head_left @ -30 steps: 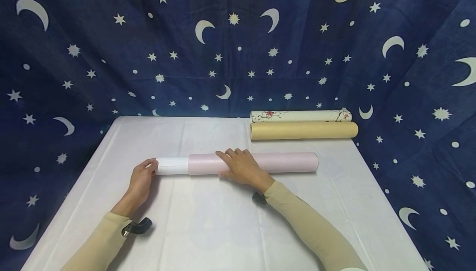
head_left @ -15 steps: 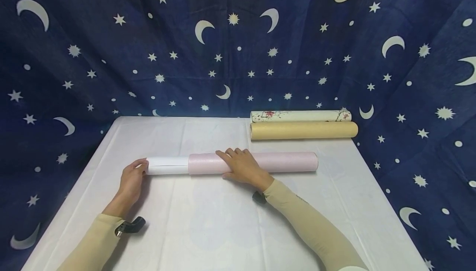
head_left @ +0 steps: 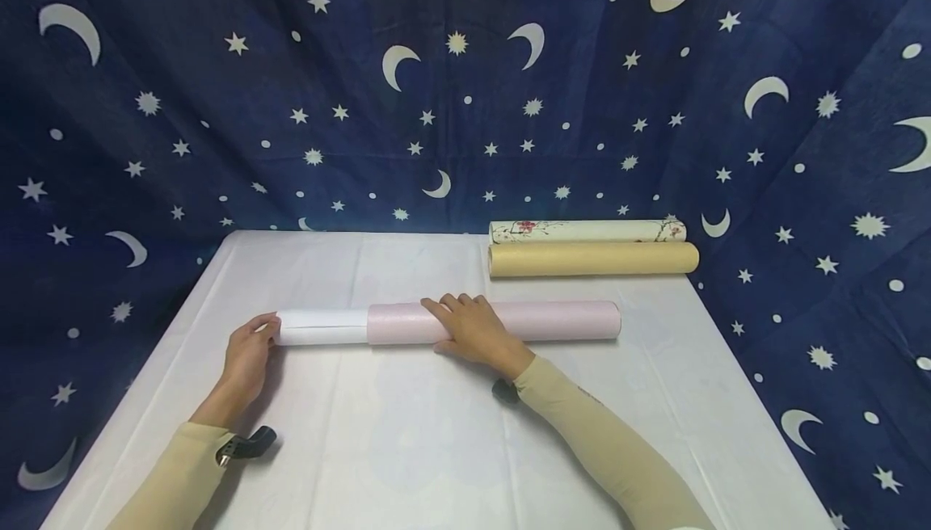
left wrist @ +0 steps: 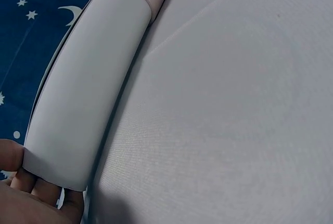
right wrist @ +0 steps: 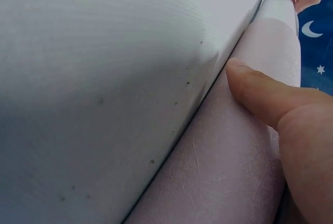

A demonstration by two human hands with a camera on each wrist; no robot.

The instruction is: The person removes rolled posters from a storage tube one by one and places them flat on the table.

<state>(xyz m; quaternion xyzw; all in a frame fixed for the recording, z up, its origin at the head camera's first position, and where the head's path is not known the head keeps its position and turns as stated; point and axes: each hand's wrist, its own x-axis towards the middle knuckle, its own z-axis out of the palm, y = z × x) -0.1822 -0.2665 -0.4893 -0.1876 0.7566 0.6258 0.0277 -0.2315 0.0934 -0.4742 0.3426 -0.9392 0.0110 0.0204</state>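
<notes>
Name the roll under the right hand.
The pink roll: the right hand grips it, while the gold roll and floral cream roll lie farther back, untouched.

In front of the pink roll (head_left: 567, 321), a passage lies between the left sleeve (head_left: 173, 473) and right sleeve (head_left: 611, 441). Behind its right half, the yellow roll (head_left: 592, 260) and flowered roll (head_left: 582, 231) block the way; behind its left, the tablecloth (head_left: 407, 267) leaves room.

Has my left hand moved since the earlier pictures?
Yes, your left hand moved left, away from the pink roll, toward the left side of the table.
</notes>
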